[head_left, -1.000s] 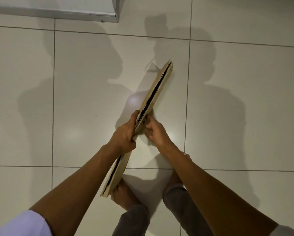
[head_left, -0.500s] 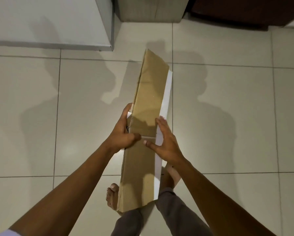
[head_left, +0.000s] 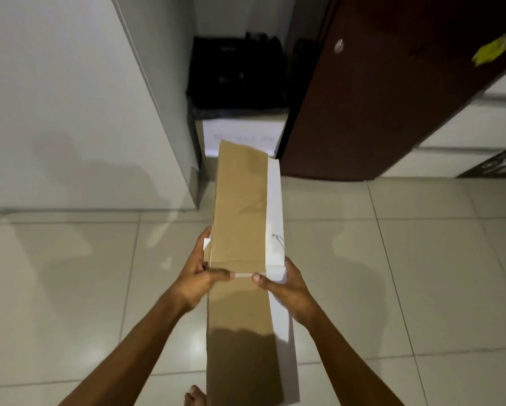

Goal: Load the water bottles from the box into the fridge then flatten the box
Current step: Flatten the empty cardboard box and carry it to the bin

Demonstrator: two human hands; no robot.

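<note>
The flattened cardboard box (head_left: 241,212), brown with a white strip down its right side, is held out flat in front of me above the tiled floor. My left hand (head_left: 200,273) grips its left edge, thumb on top. My right hand (head_left: 286,284) grips its right edge at the same height, thumb on top. The box's far end points at the gap between the fridge (head_left: 70,98) on the left and a dark brown cabinet. The fridge door is closed. No water bottles are visible.
A dark brown cabinet (head_left: 392,92) stands at the right. In the gap between it and the fridge sit a black bag (head_left: 237,71) on a white box (head_left: 243,136). My bare foot (head_left: 194,395) shows at the bottom.
The box turned from edge-on to flat-side-up and was raised toward the gap. My view lifted from the floor to the fridge and cabinet. Both hands kept hold.
</note>
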